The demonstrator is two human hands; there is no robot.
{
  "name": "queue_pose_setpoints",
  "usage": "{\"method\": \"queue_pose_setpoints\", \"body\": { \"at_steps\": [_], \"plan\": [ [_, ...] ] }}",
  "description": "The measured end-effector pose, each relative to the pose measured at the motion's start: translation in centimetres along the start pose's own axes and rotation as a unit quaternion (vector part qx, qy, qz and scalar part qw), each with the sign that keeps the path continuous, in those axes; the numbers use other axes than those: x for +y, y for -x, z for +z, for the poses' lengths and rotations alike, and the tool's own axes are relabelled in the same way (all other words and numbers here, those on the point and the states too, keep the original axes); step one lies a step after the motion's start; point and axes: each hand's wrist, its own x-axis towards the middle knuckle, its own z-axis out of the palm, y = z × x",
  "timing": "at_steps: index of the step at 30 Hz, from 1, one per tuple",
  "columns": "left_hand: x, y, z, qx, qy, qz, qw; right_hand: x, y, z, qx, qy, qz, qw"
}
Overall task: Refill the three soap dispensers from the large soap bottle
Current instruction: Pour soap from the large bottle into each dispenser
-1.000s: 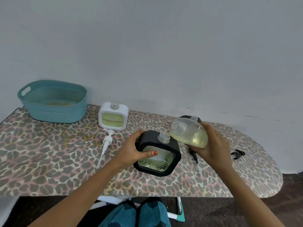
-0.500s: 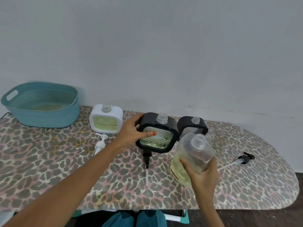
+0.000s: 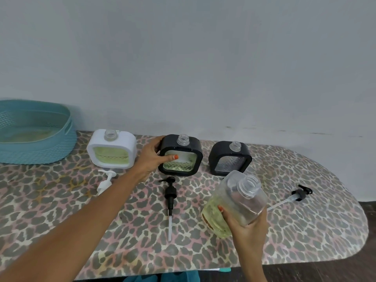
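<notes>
Left hand [image 3: 151,159] is on the middle black dispenser [image 3: 183,163], fingers wrapped round its left edge and thumb laid across the front window, a firm grip while it stands upright on the leopard-print surface [image 3: 61,210]. Its neck is open, and greenish soap sits in the lower part of the window. Right hand [image 3: 248,222] is closed round the large soap bottle [image 3: 240,198], holding it from beneath at a tilt above the near right part of the surface. The uncapped mouth is angled upward and yellow-green soap is pooled at the low end. Just behind that bottle stands the right black dispenser [image 3: 230,157], upright with an open neck and a grey window. Over on the left, the white dispenser [image 3: 112,149] stands upright too, open at the top and showing plenty of green. Three pumps lie loose: a white pump [image 3: 105,181] near the white dispenser and partly behind the left forearm, a black pump [image 3: 169,196] in front of the middle one, and another black pump [image 3: 299,194] out to the right. A teal basket [image 3: 34,135] sits at the far left.
</notes>
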Motion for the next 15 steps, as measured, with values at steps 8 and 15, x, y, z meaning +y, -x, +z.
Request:
{"method": "queue_pose_setpoints", "body": {
  "at_steps": [8,15],
  "plan": [
    [-1.3,-0.6,0.0,0.007,-0.001,-0.016,1.000,0.0,0.1,0.2,0.009,-0.005,0.006,1.000],
    [-1.5,-0.4,-0.4,-0.015,-0.003,-0.022,1.000,-0.8,0.2,0.3,0.015,-0.029,0.024,0.999]
  ]
}}
